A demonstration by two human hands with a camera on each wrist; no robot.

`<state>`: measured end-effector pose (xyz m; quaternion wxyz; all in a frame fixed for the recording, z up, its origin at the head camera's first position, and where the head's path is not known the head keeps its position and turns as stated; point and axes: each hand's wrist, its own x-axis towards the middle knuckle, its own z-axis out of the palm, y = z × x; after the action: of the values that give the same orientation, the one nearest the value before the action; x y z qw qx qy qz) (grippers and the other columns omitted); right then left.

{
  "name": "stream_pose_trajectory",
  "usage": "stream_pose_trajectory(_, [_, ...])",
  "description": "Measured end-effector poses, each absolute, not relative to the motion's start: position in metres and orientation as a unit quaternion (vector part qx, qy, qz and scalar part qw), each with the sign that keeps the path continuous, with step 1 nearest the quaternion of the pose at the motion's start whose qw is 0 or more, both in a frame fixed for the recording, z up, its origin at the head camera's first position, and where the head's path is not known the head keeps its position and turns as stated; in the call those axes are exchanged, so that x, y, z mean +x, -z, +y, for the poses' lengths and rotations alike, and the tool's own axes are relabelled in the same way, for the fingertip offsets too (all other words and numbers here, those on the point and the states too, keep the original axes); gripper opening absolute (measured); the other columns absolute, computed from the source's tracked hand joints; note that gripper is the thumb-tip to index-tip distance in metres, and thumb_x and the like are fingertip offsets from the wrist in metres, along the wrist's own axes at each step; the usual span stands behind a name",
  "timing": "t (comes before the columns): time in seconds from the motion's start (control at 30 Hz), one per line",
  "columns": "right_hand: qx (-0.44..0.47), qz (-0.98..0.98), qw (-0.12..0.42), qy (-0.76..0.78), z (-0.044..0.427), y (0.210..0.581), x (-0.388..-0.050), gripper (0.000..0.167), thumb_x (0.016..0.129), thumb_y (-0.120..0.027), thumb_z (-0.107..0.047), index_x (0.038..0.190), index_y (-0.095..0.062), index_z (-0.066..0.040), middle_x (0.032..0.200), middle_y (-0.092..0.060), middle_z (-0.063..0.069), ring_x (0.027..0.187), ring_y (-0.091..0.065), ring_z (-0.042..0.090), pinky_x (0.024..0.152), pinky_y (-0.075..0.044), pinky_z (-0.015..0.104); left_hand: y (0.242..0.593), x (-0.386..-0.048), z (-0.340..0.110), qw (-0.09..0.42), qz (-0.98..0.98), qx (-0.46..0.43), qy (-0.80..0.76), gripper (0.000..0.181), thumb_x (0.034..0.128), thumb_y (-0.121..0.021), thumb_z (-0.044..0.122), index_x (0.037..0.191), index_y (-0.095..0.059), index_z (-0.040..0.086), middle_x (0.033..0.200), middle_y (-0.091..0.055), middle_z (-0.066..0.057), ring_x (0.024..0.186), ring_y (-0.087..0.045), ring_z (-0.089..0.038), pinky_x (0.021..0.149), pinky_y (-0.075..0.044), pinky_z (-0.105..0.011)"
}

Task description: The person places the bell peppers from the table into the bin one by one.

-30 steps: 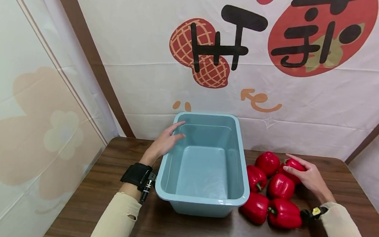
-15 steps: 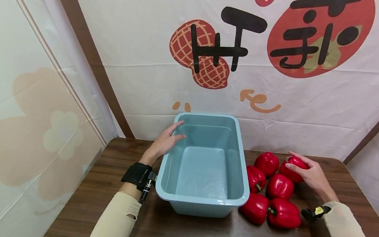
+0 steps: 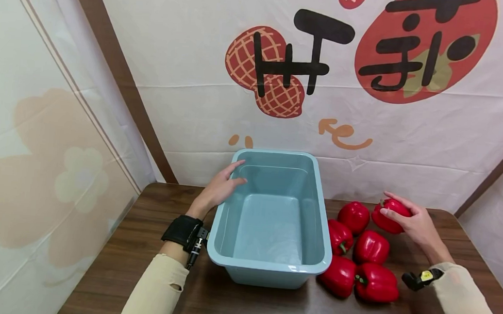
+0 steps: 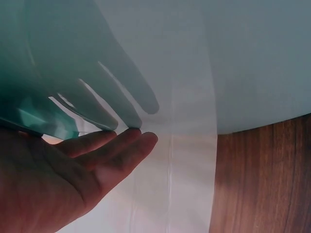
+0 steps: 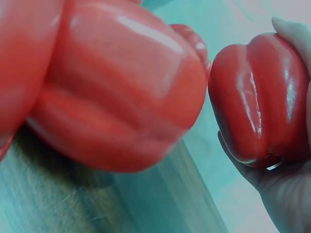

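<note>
My right hand point(image 3: 421, 229) grips a red bell pepper point(image 3: 388, 216) at the far right of the group, thumb on the near side and fingers behind. In the right wrist view that bell pepper point(image 5: 260, 99) sits in the hand, raised off the table. Several other red bell peppers point(image 3: 372, 247) lie close by, beside a light blue plastic basin point(image 3: 269, 264) with nothing in it. At the basin's left rim is my left hand point(image 3: 220, 188), thumb and a finger reaching over the edge. Nearly straight fingers point(image 4: 116, 155) lie along the outer wall in the left wrist view.
The basin stands on a dark wooden table point(image 3: 138, 266) near its back edge. Behind it hangs a pale printed cloth point(image 3: 185, 99), and another cloth point(image 3: 36, 171) borders the left side.
My right hand has raised the bell pepper slightly and drawn it a little away from the others. The left hand and the basin stay in place.
</note>
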<state>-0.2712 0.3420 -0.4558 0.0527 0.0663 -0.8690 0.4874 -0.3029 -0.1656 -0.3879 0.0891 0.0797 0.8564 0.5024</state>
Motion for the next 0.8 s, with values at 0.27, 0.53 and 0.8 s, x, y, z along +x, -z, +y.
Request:
stream_pose_trajectory(0.27, [0.059,-0.875,0.046,-0.479,0.338,0.446,-0.273,0.056,0.095,-0.066,-0.032,0.147,-0.049,-0.016,0.117,-0.053,-0.02,0.099,-0.053,0.0,0.073,-0.054,0.021,0.388,-0.303,-0.164,0.088,0.855,0.081,-0.504,0.062,0.1003,-0.051,0.031,0.157,-0.026,0.029,0.166,-0.014,-0.007,0.144,-0.03,-0.038,0.108,-0.035,-0.062])
stream_pose_trajectory(0.53, [0.066,-0.874,0.048,-0.48,0.333,0.441,-0.274,0.056,0.094,-0.067,-0.031,0.146,-0.05,-0.016,0.12,-0.054,-0.018,0.099,-0.055,0.0,0.073,-0.055,0.022,0.388,-0.303,-0.164,0.091,0.852,0.08,-0.509,0.062,0.1005,-0.051,0.028,0.157,-0.027,0.028,0.165,-0.015,-0.006,0.142,-0.033,-0.038,0.107,-0.036,-0.061])
stream_pose_trajectory(0.8, [0.079,-0.875,0.042,-0.476,0.327,0.436,-0.274,0.056,0.095,-0.066,-0.031,0.147,-0.049,-0.016,0.121,-0.054,-0.013,0.101,-0.053,0.004,0.073,-0.055,0.023,0.387,-0.301,-0.165,0.088,0.856,0.078,-0.503,0.061,0.1002,-0.05,0.029,0.157,-0.027,0.028,0.165,-0.016,-0.007,0.14,-0.036,-0.038,0.105,-0.038,-0.061])
